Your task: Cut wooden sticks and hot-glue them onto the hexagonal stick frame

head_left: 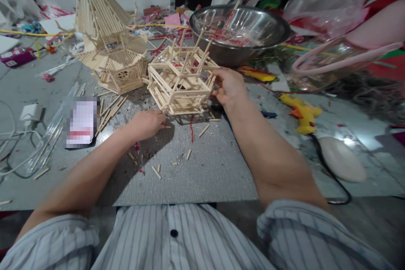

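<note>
An open frame model [180, 80] built of thin wooden sticks stands on the table, several upright sticks rising from its top. My right hand [229, 86] grips its right side with thumb and fingers. At its lower left corner, my left hand [148, 124] is closed, the curled fingertips against the base; the exact hold is partly hidden. Behind on the left stands a finished-looking stick pavilion [117, 50] with a pointed roof. Short stick pieces [156, 172] and a red string [191, 128] lie in front of the frame.
A steel bowl [240, 50] with red and clear plastic stands behind the frame. To the right are a yellow glue gun [302, 112] with its black cord and a white oval object [343, 158]. A phone [80, 122], loose sticks [112, 114] and a charger [31, 114] lie left.
</note>
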Motion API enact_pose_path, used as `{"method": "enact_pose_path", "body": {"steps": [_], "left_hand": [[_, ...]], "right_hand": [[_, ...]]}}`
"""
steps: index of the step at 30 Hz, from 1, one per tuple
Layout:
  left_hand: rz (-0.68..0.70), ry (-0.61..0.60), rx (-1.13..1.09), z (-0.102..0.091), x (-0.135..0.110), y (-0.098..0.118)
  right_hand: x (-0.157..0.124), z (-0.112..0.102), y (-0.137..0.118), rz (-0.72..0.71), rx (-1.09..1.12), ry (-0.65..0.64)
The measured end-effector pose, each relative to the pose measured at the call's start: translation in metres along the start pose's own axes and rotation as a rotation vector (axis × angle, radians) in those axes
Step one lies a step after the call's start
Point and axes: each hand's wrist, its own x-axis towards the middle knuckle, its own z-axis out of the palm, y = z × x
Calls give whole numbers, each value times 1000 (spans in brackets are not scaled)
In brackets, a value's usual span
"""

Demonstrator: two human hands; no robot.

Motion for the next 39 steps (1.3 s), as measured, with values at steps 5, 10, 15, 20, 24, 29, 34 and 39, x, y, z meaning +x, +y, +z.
{"method": "enact_pose_path", "body": {"steps": [5, 10, 15, 20, 24, 29, 34, 39], "left_hand": [[53, 66, -25, 2, -1, 16], [84, 122, -31, 8, -2, 24], [28, 122, -20, 13, 3, 21], [-14, 77, -46, 12, 7, 23], [1, 83, -53, 10, 5, 24], [65, 87, -70, 4, 1, 26], [49, 66, -66, 9, 4, 25], [40, 66, -54, 10, 4, 24]], "right_hand": [[-14, 7, -21, 260, 242, 167], [-15, 8, -26, 282, 257, 210], [-12, 8, -23, 272, 274, 239], [-14, 9, -23, 230, 209, 188], [-18, 8, -28, 235, 157, 132], [-21, 6, -34, 272, 127, 115], [-23, 6, -38, 293, 75, 91], [-29, 2, -59, 239, -132, 162]]}}
